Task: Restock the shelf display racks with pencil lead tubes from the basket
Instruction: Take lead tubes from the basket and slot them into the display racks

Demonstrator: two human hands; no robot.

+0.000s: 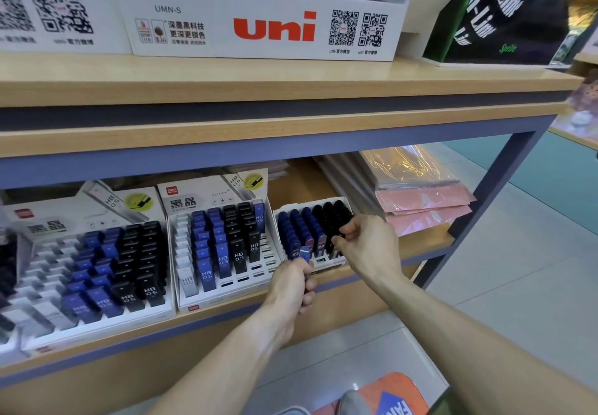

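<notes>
On the lower shelf stand three white display racks of pencil lead tubes: a left rack (97,311), a middle rack (184,223) and a small right rack (326,264), all holding blue and black tubes. My left hand (291,288) grips a small bunch of tubes (304,253) in front of the right rack; their tops stick out above my fist. My right hand (365,246) pinches a black tube (338,241) at the right rack's right side, over its slots. The basket is mostly out of view.
Pink and clear plastic-wrapped packs (420,201) lie right of the racks. A white "uni" display box (275,26) sits on the upper shelf (291,81). An orange object (388,395) lies on the tiled floor below, near the shelf's blue post (485,194).
</notes>
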